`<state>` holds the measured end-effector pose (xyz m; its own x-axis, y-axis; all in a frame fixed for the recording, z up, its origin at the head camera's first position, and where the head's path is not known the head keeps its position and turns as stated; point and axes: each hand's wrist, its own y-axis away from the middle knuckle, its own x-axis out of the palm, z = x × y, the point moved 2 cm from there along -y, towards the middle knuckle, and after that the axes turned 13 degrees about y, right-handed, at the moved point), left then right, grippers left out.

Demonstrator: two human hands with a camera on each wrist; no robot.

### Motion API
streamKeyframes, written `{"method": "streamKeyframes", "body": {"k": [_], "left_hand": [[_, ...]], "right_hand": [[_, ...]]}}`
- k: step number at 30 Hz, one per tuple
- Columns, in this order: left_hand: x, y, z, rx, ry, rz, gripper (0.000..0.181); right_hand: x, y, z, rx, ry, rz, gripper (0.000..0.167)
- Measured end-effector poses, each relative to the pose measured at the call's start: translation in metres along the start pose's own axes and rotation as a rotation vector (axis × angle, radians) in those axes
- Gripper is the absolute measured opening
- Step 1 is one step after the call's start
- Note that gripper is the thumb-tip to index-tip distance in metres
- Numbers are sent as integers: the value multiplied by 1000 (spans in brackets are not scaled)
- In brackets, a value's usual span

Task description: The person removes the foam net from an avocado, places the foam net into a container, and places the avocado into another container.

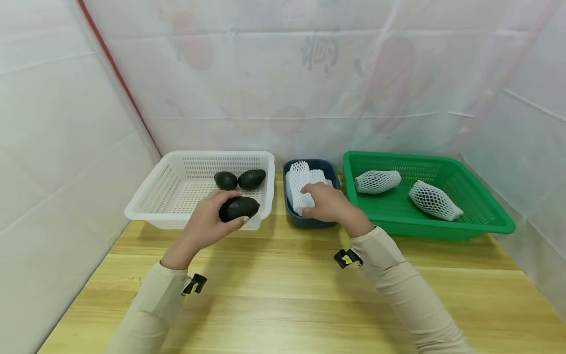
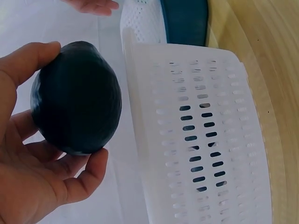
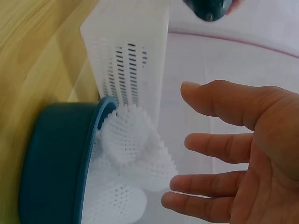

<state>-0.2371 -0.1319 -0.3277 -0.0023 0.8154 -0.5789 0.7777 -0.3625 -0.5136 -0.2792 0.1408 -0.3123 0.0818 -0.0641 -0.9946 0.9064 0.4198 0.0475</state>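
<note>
My left hand [image 1: 207,221] grips a dark avocado [image 1: 239,209] above the near right corner of the white basket [image 1: 152,206]. Thumb and fingers curl round the fruit in the left wrist view, where the avocado [image 2: 77,98] hangs clear of the basket wall. Two more avocados, one of them [image 1: 252,180] at the right, lie inside that basket. Over the small dark blue bin [image 1: 309,222], my right hand [image 1: 329,204] reaches with its fingers spread. White foam net sleeves [image 3: 133,144] fill the bin, and the right wrist view shows the fingers [image 3: 210,186] apart from them.
At the right stands a green basket [image 1: 442,228] with two net-wrapped items, a left one [image 1: 378,181] and a right one [image 1: 435,200]. All containers rest on a wooden table [image 1: 274,295]. White sheeting [image 1: 283,88] rises behind and at both sides.
</note>
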Motion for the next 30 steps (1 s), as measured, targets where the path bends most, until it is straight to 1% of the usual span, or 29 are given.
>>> {"method": "streamKeyframes", "body": {"k": [4,15,23,27,30], "left_hand": [[-1,-3,5,-29,-4,-34,51],[-1,-14,15,-121,-38,-50,53],[-3,-24,28,-214,-50,-28,59],[-4,-25,35,-256,-68,-12,60],[-4,-24,38,-265,-77,5,58]], "right_hand": [[2,-1,7,-13,9,5,56],[8,-9,23,-60,60,-40,56],[9,-14,32,-64,94,-35,56],[11,-16,35,-69,98,-23,55],[12,-16,35,-71,100,-18,55]]}}
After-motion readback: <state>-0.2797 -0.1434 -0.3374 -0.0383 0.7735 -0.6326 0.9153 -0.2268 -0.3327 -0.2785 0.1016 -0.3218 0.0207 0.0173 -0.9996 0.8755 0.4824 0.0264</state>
